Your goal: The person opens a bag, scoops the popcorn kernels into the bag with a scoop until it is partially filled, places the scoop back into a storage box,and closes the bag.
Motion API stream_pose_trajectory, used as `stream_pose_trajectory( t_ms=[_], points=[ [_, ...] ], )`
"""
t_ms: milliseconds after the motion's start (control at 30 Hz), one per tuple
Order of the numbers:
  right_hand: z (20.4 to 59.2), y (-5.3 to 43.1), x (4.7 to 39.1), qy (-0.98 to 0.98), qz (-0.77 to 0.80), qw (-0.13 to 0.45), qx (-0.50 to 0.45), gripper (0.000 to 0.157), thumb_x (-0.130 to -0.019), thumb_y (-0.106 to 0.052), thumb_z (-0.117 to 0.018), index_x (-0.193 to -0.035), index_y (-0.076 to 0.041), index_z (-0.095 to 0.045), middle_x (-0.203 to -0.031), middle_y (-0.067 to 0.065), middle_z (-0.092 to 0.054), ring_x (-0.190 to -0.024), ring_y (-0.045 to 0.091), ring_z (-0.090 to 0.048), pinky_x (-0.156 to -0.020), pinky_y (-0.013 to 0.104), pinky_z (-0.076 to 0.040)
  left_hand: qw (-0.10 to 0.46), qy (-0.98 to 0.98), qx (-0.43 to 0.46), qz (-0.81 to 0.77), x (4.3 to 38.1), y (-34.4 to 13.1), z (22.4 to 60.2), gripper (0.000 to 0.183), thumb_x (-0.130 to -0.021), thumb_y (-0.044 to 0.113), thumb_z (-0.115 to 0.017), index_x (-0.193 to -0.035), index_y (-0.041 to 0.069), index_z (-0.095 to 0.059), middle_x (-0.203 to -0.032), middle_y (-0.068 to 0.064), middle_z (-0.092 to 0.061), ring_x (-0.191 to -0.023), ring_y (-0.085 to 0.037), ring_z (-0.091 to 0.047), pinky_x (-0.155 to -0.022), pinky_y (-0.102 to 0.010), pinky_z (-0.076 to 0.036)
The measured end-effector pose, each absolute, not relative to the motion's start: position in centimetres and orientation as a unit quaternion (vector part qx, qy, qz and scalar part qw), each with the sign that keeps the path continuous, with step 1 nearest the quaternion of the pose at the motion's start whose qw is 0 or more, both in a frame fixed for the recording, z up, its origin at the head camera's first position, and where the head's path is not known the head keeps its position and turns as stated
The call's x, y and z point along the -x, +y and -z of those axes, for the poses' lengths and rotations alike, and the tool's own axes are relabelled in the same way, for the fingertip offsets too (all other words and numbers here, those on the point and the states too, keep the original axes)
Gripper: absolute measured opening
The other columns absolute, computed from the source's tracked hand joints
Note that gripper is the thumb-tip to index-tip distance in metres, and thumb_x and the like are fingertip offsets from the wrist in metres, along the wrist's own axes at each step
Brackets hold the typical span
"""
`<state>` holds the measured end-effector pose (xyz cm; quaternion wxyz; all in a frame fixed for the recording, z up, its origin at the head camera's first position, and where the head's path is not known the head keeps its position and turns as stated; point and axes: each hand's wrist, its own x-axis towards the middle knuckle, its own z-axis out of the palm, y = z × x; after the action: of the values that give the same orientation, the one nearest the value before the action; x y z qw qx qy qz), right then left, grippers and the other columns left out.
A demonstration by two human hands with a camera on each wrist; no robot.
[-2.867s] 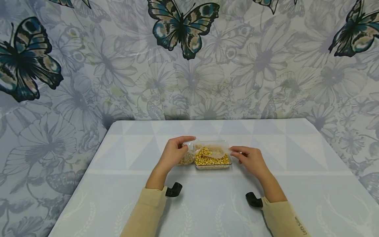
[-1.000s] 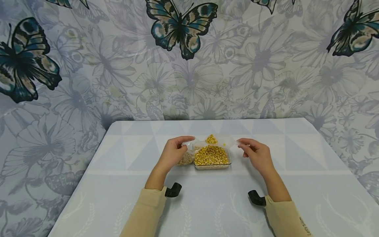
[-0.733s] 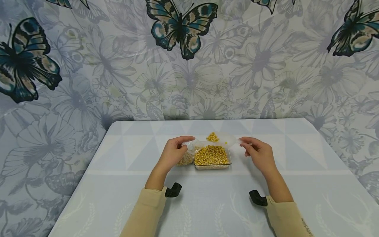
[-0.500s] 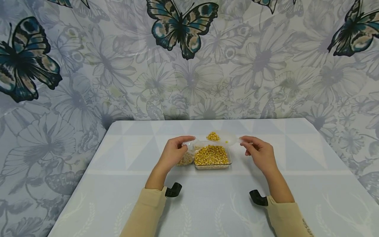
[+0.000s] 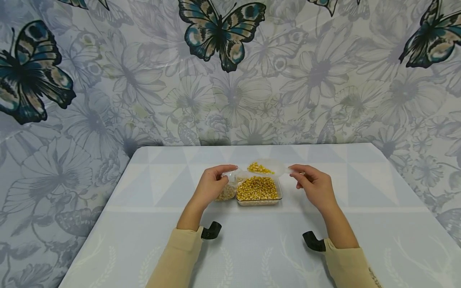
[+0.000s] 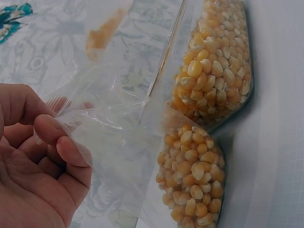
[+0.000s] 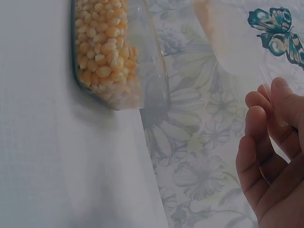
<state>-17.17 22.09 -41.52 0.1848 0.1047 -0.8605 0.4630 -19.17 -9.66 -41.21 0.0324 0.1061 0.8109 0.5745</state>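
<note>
1. Now, in the head view, the right hand [image 5: 314,186] has carried the translucent, whitish plastic scoop [image 5: 277,165] up from the clear rectangular container [image 5: 258,203] full of yellow kernels; it appears just beyond the far rim. The scooped yellow kernels [image 5: 257,168] have just spread from a clump into a slanting streak, so filling the scoop looks done, but the load seems unsettled. Its long axis runs roughly left-right, handle towards the right hand, bowl pointing left.
2. In the left wrist view, the left hand [image 6: 45,156] has its fingers curled, pinching the upper edge of the clear plastic bag [image 6: 114,147]; paler kernels fill its bottom, close beside the container.
3. In the right wrist view, thumb and forefinger close on the scoop's thin handle [image 7: 266,85], the other fingers loosely bent. The bowl is partly cut off.
</note>
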Motion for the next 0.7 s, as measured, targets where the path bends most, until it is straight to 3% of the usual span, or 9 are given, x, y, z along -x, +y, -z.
stream_pose_trajectory(
  t_ms=[367, 700],
  points=[
    [41.0, 21.0, 16.7, -0.856, -0.459, 0.191, -0.138, 0.02, -0.092, -0.01, -0.07, -0.11, -0.017, -0.076, -0.084, 0.001, -0.071, -0.058, 0.007, -0.059, -0.05, 0.023, -0.043, 0.037, 0.811, -0.107, -0.574, 19.2, -9.7, 41.1, 0.043, -0.096, 0.003, -0.048, -0.128, 0.02, -0.07, -0.134, 0.001, -0.065, -0.043, -0.012, -0.024, -0.042, -0.024, -0.026],
    [40.7, 20.1, 16.4, -0.864, -0.428, 0.205, -0.169, 0.023, -0.09, -0.008, -0.072, -0.11, -0.017, -0.076, -0.086, -0.001, -0.073, -0.058, 0.005, -0.058, -0.047, 0.022, -0.041, 0.039, 0.812, -0.113, -0.572, 19.2, -9.7, 41.1, 0.044, -0.095, 0.002, -0.049, -0.13, 0.021, -0.069, -0.136, 0.002, -0.064, -0.045, -0.013, -0.025, -0.042, -0.025, -0.027]
  ],
)
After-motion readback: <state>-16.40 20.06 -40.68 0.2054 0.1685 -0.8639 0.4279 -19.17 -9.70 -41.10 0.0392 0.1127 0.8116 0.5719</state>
